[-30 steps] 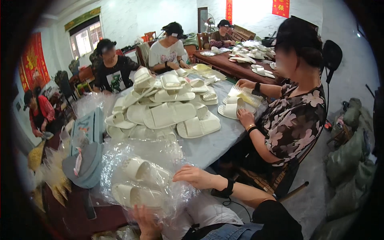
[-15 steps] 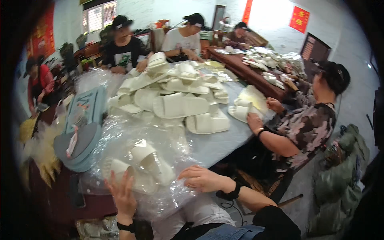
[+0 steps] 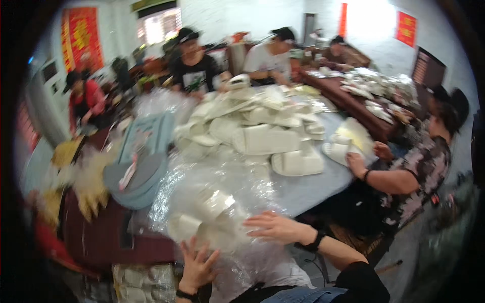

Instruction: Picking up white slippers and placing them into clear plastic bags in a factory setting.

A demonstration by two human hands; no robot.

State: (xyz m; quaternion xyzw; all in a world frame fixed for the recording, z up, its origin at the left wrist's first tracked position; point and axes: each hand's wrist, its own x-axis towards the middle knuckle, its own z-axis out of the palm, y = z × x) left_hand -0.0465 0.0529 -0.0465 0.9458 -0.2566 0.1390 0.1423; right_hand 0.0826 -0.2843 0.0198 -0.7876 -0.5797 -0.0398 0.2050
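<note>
A pair of cream slippers (image 3: 217, 231) lies at the table's near edge, with clear plastic bag film (image 3: 169, 202) around them. My left hand (image 3: 198, 263) is at the near side of the slippers, fingers spread and holding nothing. Over the bag's right side, my right hand (image 3: 278, 227) has its fingers stretched out and apart; whether it touches the film I cannot tell. Farther back rises a large heap of cream slippers (image 3: 265, 139).
Left of the heap lies a blue-grey tray-like piece (image 3: 144, 134). Beyond it are yellowish gloves (image 3: 91, 199). Packed slippers (image 3: 139, 285) sit below the table edge. A co-worker's hand (image 3: 356, 164) handles slippers at the right; others work across the table.
The view has swung left, so the scene sits farther right. My left hand has drawn back from the slippers toward me, fingers spreading; the right hand's fingers have straightened.
</note>
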